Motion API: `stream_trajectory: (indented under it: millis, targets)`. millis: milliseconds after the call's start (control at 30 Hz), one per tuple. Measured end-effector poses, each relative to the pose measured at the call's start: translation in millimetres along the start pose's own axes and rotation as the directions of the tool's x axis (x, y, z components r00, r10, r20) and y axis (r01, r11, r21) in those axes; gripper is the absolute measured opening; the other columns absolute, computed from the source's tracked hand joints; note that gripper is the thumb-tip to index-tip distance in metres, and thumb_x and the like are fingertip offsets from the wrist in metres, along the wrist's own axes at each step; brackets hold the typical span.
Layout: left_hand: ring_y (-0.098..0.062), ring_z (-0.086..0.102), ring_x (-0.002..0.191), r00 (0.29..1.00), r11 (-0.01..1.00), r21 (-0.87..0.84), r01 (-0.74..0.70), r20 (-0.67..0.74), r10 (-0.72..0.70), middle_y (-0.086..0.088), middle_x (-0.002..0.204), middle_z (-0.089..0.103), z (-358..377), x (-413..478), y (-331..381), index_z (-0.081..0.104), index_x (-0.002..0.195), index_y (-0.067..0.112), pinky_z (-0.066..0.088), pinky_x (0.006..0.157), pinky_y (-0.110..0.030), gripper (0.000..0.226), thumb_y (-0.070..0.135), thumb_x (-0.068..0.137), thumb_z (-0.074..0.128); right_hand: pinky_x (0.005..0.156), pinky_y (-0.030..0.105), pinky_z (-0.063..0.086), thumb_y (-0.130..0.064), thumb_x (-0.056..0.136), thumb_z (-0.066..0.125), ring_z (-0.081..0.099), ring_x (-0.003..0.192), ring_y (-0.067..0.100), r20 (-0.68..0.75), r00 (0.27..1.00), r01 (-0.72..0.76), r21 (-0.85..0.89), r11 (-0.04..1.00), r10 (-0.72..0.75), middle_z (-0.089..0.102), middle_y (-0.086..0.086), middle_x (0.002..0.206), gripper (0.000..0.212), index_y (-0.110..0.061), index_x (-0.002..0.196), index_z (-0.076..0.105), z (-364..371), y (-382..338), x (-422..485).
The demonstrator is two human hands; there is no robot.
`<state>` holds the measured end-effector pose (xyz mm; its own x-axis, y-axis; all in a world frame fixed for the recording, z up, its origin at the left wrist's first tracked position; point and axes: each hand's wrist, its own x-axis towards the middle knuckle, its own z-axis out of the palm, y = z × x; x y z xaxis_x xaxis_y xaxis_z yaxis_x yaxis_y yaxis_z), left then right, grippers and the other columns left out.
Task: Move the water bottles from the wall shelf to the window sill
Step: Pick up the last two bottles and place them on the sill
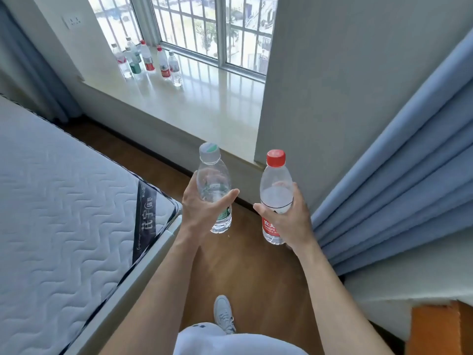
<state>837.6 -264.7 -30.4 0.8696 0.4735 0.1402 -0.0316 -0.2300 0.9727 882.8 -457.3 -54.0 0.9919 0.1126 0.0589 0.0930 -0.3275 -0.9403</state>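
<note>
Carrying two clear plastic bottles, mid-body grips: left hand [204, 208] wraps the green-labelled, pale-capped bottle [214, 185]; right hand [286, 221] wraps the red-capped, red-labelled bottle [276, 190]. Likely light, thin-walled, smooth; glossy window sill [204, 108] at 12 o'clock.

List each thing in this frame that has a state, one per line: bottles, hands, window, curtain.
Grey-capped bottle: capped, upright, held in the air.
Red-capped bottle: capped, upright, held in the air.
Left hand: closed around the grey-capped bottle.
Right hand: closed around the red-capped bottle.
Sill bottles: standing upright, clustered at the far left of the window sill.
Window: appears shut.
Blue curtain: drawn aside, bunched.
</note>
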Motion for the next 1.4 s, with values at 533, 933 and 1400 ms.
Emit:
stream_trajectory:
  millis: [533,933,1400]
  targets:
    - [0.007,0.064,0.095,0.986,0.999,0.040,0.005,-0.167,0.002,0.023,0.097,0.064,-58.9,186.7,-37.8,0.056,0.110,0.033,0.050,0.072,-0.008,0.050,0.031,0.071,0.087,0.084,0.041,0.059,-0.060,0.054,0.082,0.064,0.100,0.010,0.163,0.986,0.034,0.019,0.999,-0.037,0.063,-0.013,0.104,0.068,-0.035,0.111,0.055,137.2,-40.3,178.2]
    - [0.003,0.064,0.095,0.917,0.993,0.094,0.069,-0.399,-0.025,0.018,0.103,0.063,-62.2,357.1,-60.0,0.057,0.115,0.023,0.053,0.076,-0.012,0.053,0.027,0.072,0.087,0.083,0.043,0.059,-0.042,0.065,0.090,0.066,0.092,0.013,0.379,0.922,0.073,0.045,0.996,-0.084,0.064,-0.011,0.096,0.056,-0.031,0.105,0.053,225.3,-65.9,369.9]
    - [-0.013,0.067,0.100,0.782,0.990,0.081,0.112,-0.622,-0.038,0.004,0.107,0.067,-97.8,487.3,-65.9,0.060,0.111,0.020,0.055,0.083,-0.021,0.053,0.032,0.066,0.085,0.080,0.038,0.059,-0.036,0.065,0.091,0.064,0.087,0.006,0.598,0.775,0.166,0.122,0.979,-0.206,0.064,-0.016,0.088,0.052,-0.032,0.102,0.054,341.9,-111.1,522.9]
